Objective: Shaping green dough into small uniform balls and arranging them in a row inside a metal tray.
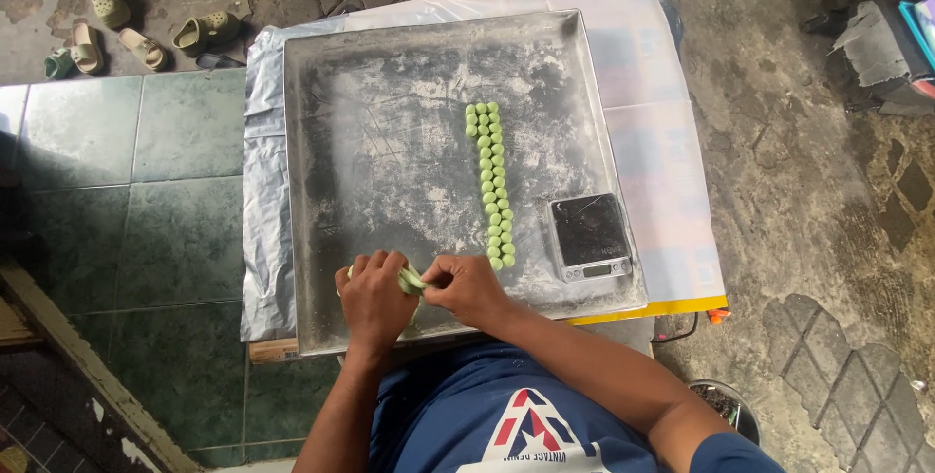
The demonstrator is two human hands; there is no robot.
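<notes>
Dough (413, 281), pale green, sits at the near edge of the floured tray (390, 74), pinched between our left hand (373, 298) and right hand (471, 288). We should pinch off small even pieces, matching the balls (492, 184) in the double row just beyond.

A: The tray (331, 83) at centre frame?
B: Dull grey metal, scuffed, dusted with white flour.
A: And the green balls (492, 181)?
B: Soft, matt dough, smooth-skinned, like the lump (413, 281) lower centre.
A: The scale (590, 236)?
B: Dark plastic, flour-smeared top.
A: Underneath?
B: Crinkled, glossy plastic sheet (263, 239); left, shiny green floor tiles (146, 200); right, rough concrete (808, 142).
</notes>
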